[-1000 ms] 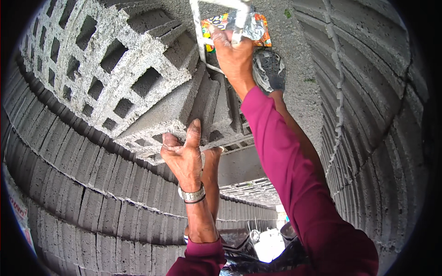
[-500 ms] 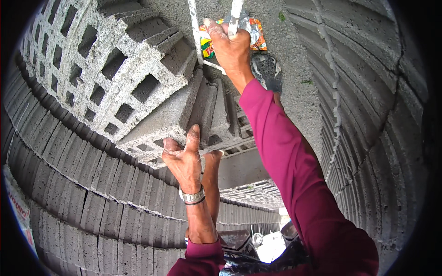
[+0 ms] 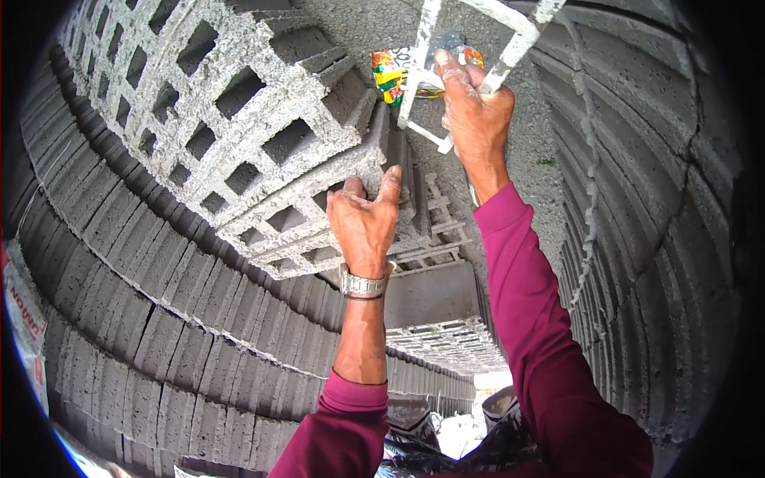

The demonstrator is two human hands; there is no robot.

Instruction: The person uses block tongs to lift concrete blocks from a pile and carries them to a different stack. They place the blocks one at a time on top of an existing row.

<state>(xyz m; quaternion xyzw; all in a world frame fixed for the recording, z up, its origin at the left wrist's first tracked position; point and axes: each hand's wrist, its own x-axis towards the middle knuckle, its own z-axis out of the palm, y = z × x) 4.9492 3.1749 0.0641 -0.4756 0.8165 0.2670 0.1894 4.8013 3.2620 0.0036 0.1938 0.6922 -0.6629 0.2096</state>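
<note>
My left hand (image 3: 362, 219) grips the near end of a grey hollow concrete block (image 3: 307, 209), the thumb and forefinger spread over its edge and the other fingertips hidden. The block lies against the near end of a row of like blocks (image 3: 263, 111), their square holes facing up toward me. In my right hand (image 3: 478, 119) is one bar of a white-painted metal frame (image 3: 519, 48), its paint chipped. The fingers wrap round the bar, and the frame stands tilted just beyond the row's right end.
High walls of stacked blocks rise on the right (image 3: 637, 199) and the lower left (image 3: 183, 350). A flat grey slab (image 3: 434, 295) tops a lower stack behind my wrists. Colourful crumpled packaging (image 3: 390, 84) lies on the gravelly ground (image 3: 358, 28). A printed sack (image 3: 28, 319) shows at the left edge.
My left hand has moved up and right, and the block it holds now sits closer along the row. My right hand has shifted right with the white frame, which leans more.
</note>
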